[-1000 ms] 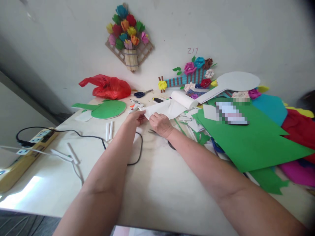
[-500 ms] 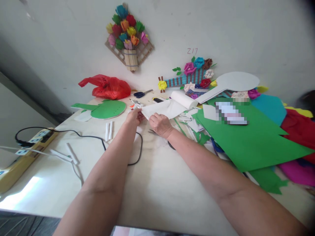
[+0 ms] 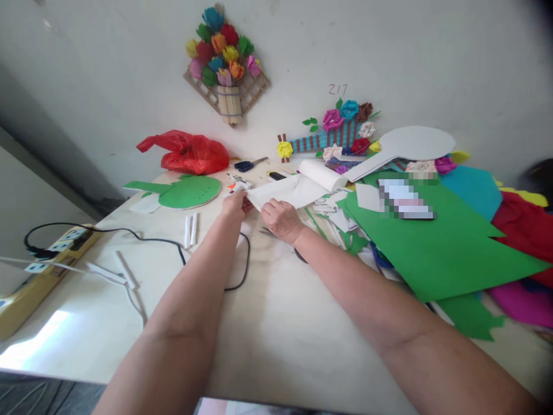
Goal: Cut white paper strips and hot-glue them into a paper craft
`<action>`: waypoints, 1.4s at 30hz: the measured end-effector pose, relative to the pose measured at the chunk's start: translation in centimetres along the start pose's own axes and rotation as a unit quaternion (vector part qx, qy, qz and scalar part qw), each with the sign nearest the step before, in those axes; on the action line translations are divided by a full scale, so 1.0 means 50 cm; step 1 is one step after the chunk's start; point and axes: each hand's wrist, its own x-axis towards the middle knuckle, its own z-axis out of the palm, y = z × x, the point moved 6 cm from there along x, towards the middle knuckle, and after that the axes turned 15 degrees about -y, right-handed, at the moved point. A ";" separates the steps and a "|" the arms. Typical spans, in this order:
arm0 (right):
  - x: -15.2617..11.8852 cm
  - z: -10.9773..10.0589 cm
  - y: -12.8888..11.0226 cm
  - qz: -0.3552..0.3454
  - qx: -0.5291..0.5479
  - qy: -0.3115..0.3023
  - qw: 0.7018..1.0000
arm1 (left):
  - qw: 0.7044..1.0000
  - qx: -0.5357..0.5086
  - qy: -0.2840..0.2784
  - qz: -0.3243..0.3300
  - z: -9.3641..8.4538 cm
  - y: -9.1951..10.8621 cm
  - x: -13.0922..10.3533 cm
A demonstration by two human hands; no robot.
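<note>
A white paper roll (image 3: 323, 175) lies near the middle of the table, its loose sheet (image 3: 283, 191) stretched towards me. My left hand (image 3: 235, 204) is closed on the left end of that sheet. Along the near edge, my right hand (image 3: 280, 219) pinches the same sheet, fingers bent. Just beyond the left hand lies a glue gun (image 3: 242, 184), partly hidden. Scissors (image 3: 301, 255) rest under my right wrist, with only the blade tips and part of a handle showing.
Green sheets (image 3: 415, 248) and paper scraps (image 3: 339, 213) cover the right side. On the left are a green paddle-shaped cutout (image 3: 190, 192), a red plastic bag (image 3: 194, 154), white sticks (image 3: 187, 231) and a power strip (image 3: 47, 271). A black cable (image 3: 151, 238) crosses the table.
</note>
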 end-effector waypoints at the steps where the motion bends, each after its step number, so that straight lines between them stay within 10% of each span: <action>1: 0.000 0.000 0.000 -0.001 0.001 0.001 1.000 | 1.000 -0.001 0.007 -0.002 0.000 0.000 -0.001; 13: -0.005 -0.012 0.009 0.030 0.006 0.009 0.999 | 0.986 0.054 -0.109 -0.113 0.027 -0.007 -0.023; 24: -0.014 -0.019 0.018 0.065 0.071 0.016 0.995 | 0.994 0.048 -0.086 -0.046 0.026 0.001 -0.019; 33: -0.024 -0.013 0.081 0.247 0.136 0.042 0.959 | 0.995 0.053 -0.085 -0.018 0.021 0.004 -0.014; 42: -0.009 -0.002 0.055 0.213 0.169 -0.024 0.962 | 0.988 0.079 -0.131 0.026 0.026 0.013 -0.016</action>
